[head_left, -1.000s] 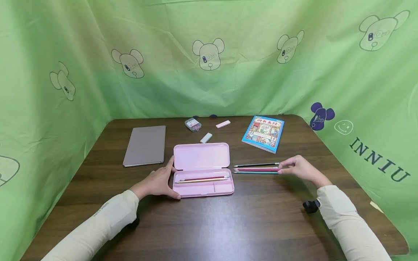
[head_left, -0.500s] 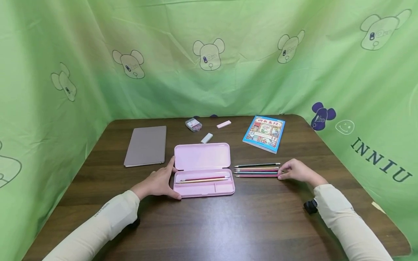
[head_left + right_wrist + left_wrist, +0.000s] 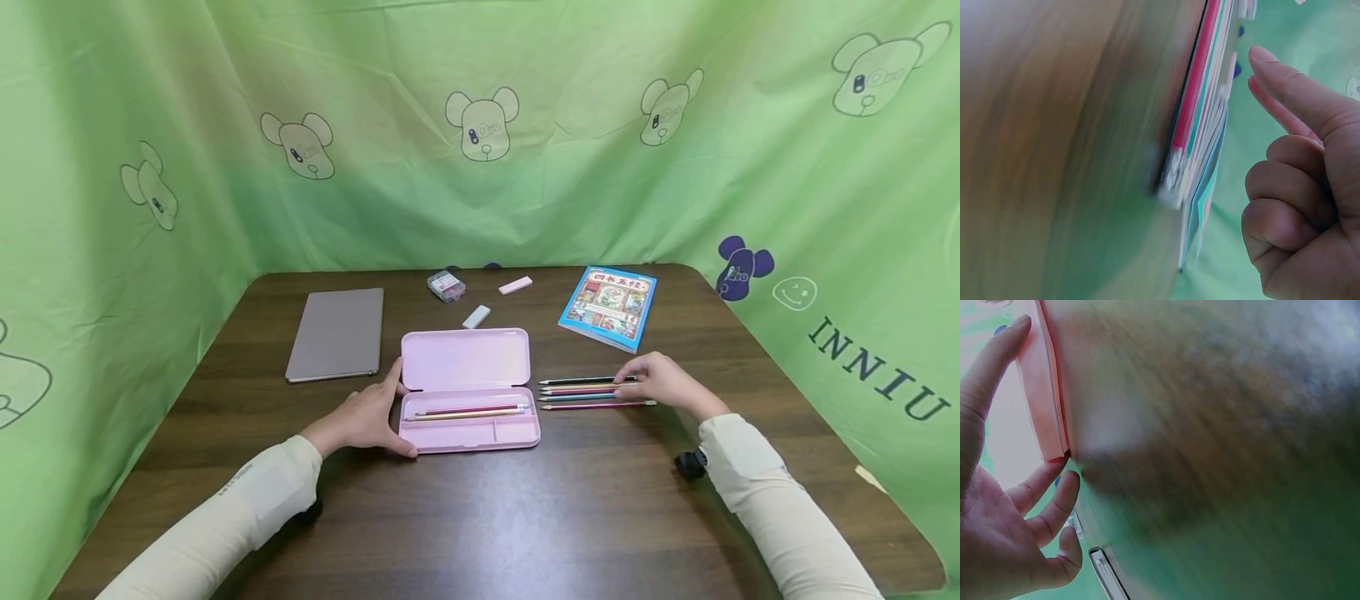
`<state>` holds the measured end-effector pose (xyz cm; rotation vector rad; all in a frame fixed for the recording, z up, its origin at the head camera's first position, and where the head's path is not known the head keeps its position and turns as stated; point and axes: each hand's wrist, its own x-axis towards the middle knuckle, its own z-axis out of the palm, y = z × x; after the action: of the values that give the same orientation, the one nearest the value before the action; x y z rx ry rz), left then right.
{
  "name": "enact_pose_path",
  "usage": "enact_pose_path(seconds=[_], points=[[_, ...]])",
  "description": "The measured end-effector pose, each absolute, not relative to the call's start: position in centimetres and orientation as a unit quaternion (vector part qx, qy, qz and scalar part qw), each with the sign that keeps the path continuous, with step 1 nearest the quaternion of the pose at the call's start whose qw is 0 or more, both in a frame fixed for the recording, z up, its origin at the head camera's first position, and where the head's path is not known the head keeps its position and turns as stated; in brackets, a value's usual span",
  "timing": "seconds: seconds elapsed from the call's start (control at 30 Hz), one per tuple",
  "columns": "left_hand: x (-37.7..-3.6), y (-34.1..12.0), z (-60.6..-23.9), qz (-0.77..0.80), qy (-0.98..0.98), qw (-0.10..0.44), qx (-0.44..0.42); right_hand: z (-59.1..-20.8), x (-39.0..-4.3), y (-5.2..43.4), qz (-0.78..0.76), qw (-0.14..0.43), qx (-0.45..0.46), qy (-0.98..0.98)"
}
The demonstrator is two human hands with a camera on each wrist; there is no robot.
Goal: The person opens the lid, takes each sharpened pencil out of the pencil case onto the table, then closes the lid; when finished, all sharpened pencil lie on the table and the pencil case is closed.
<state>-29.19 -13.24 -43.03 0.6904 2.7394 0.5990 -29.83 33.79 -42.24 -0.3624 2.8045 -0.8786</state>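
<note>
A pink pencil case (image 3: 465,358) lies unfolded, with two pencils (image 3: 468,412) in its long compartment. My left hand (image 3: 360,418) holds its left end, thumb at the front corner and fingers at the lid side. In the left wrist view the thumb and index finger touch the pink case (image 3: 1044,394). To its right lie several pencils (image 3: 577,389), points to the left, the front pink pencil (image 3: 592,406) a little apart. My right hand (image 3: 660,383) is over their right part. In the right wrist view its thumb and index finger extend beside the pencils (image 3: 1191,106), apart, nothing visibly held.
A grey notebook (image 3: 337,335) lies at the left. Behind the case are a small clear box (image 3: 446,286), a white eraser (image 3: 476,317) and a pink eraser (image 3: 515,285). A blue-bordered book (image 3: 609,307) lies at the back right, before a green curtain (image 3: 375,208).
The front pink pencil was moved toward me and let go. My right hand has shifted left and away over the other pencils. The left hand has stayed on the case.
</note>
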Motion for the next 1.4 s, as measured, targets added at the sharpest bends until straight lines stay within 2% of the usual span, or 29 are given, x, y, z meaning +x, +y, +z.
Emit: enact_pose_path(seconds=[0.3, 0.87, 1.4], points=[[-29.0, -13.2, -43.1, 0.207, 0.941, 0.127, 0.235, -42.8, -30.9, 30.3, -0.332, 0.111, -0.159, 0.923], [-28.8, -13.4, -43.2, 0.205, 0.943, 0.128, 0.23, -42.4, -31.8, 24.1, -0.339, 0.116, -0.251, 0.899], [-29.0, -13.2, -43.0, 0.21, 0.941, 0.123, 0.234, -43.2, -32.1, 20.0, -0.288, 0.169, -0.304, 0.892]])
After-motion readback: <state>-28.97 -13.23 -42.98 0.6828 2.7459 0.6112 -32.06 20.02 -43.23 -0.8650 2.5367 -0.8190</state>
